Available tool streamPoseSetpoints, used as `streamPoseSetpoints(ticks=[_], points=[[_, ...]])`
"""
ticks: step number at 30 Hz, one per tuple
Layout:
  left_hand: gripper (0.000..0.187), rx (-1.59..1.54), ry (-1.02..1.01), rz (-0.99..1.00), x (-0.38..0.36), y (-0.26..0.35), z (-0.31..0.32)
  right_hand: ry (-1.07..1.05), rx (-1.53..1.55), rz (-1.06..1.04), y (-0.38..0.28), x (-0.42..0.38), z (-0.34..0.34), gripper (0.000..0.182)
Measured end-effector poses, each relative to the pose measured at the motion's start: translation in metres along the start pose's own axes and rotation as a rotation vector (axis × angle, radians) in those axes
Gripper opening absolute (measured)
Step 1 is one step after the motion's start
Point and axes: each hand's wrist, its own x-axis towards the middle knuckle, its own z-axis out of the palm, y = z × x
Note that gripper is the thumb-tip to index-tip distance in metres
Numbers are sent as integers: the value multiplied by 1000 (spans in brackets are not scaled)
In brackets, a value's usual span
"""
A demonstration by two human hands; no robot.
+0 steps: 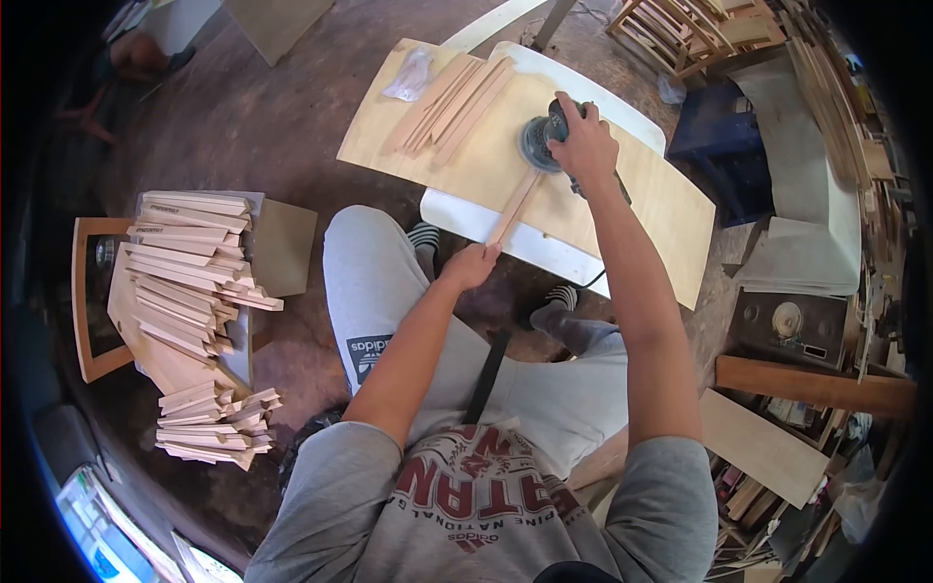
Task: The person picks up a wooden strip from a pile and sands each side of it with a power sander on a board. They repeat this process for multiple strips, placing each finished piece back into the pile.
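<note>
My right hand (586,146) is wrapped over the top of a dark sander (556,124) with a round pad. The pad sits on the far end of a narrow wooden strip (515,206), which lies across the plywood board (641,214). Gripping the near end of that strip, at the board's front edge, is my left hand (472,265). Several loose wooden strips (452,102) lie side by side on the board to the left of the sander. Beside them rests a clear plastic bag (409,74).
To my left, many cut wooden pieces (185,277) are stacked on a low stand, with another pile (214,425) nearer me. A blue box (719,146), a speaker cabinet (792,325) and leaning boards stand on the right. Part of another person (141,56) shows at far left.
</note>
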Motion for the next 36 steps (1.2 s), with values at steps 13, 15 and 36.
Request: streamPoseSetpoints(ticks=[13,15,36], points=[[61,27,63,-6,-2,0,3,-21,-28,-3,2,-22,-9,88],[61,18,52,24,0,-1,5,2,-45,36,6,-18,-8,88],[62,-42,9,24,6,-7,6,-54,0,55,8,-23,-12,80]])
